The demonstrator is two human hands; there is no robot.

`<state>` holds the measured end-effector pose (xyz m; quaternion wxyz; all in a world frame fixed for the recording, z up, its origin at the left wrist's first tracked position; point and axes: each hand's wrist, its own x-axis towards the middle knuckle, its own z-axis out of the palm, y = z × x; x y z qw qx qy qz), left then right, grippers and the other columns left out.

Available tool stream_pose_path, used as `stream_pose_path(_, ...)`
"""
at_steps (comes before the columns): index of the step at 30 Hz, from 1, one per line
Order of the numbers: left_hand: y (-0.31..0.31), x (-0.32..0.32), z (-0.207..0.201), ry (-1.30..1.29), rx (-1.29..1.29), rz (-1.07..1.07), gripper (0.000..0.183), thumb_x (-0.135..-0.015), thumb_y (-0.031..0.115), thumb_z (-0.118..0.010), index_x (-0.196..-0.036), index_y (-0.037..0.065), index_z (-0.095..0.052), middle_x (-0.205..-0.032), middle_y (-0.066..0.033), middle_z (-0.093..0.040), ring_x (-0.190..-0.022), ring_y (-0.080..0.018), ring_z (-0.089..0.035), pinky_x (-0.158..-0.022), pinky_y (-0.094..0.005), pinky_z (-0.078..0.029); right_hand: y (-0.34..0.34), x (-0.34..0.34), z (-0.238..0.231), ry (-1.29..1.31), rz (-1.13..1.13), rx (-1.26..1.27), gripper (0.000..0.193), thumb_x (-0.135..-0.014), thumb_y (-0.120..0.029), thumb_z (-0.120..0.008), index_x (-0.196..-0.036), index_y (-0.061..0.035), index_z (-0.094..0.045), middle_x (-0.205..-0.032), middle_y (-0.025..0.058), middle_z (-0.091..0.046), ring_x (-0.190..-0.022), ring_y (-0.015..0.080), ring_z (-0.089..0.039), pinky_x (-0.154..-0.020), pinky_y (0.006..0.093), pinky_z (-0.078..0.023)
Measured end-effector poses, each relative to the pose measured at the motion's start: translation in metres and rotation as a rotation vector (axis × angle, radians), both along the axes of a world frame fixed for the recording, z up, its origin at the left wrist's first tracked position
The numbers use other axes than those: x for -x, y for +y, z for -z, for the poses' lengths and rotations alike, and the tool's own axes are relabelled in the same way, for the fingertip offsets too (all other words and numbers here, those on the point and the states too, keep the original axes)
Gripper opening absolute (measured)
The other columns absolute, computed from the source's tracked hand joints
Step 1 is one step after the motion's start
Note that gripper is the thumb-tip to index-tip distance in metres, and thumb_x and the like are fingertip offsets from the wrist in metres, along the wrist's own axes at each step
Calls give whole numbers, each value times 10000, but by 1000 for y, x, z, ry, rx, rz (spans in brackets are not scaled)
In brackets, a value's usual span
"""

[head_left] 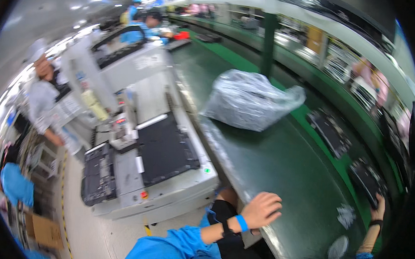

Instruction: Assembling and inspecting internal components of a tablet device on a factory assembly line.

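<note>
At the near edge of the green workbench, my left hand rests with loosely bent fingers, a blue band and a dark strap on its wrist. It holds nothing that I can see. Far to the right, my right hand grips the near end of a black laptop chassis on the green conveyor strip. Another laptop chassis, with its inner parts showing, lies beyond it on the same strip. Both are slightly blurred.
A bulging grey plastic bag stands on the bench beside a green post. To the left, a white machine carries black panels. Small clear plastic pieces lie near my right forearm. People work farther back.
</note>
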<state>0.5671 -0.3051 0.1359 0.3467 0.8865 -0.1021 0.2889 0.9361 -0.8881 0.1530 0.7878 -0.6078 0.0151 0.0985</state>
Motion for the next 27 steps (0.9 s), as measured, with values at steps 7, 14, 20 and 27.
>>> stream_pose_path(7,-5,35,-16,417,950,183,416,-987,273,-543,-1323,33,-495,-1083,-192,-656,-1015,-292,-654,-848,-423,-562,192,251,-96,88,254,144,333,-781,-64,-677,-1102,-32,-595,-991,58,-651,-881,179,-626,-811,331,-499)
stream_pose_path(14,-8,75,-20,952,1171,375,713,-1007,243,-519,-1519,-8,-90,-1138,-218,-627,-942,-254,-667,-722,-383,-612,248,414,-34,354,151,-31,674,-710,110,-748,-1321,9,-483,-1172,68,-629,-1071,154,-600,-958,308,-470)
stream_pose_path(20,-28,92,-15,913,1044,165,634,-930,-14,-568,-1452,-22,-207,-1111,-223,-639,-905,-226,-679,-641,-340,-621,241,419,-56,219,-28,833,578,-736,-111,-826,-1246,9,-582,-906,111,-699,-786,171,-684,-719,300,-551)
stream_pose_path(27,-10,82,-32,749,441,-21,526,-843,21,-665,-1318,-34,-444,-851,-142,-701,-759,-178,-685,-652,-267,-537,192,323,-74,-439,36,1219,227,-746,-53,-741,-960,-48,-666,-836,103,-684,-792,279,-678,-724,371,-529)
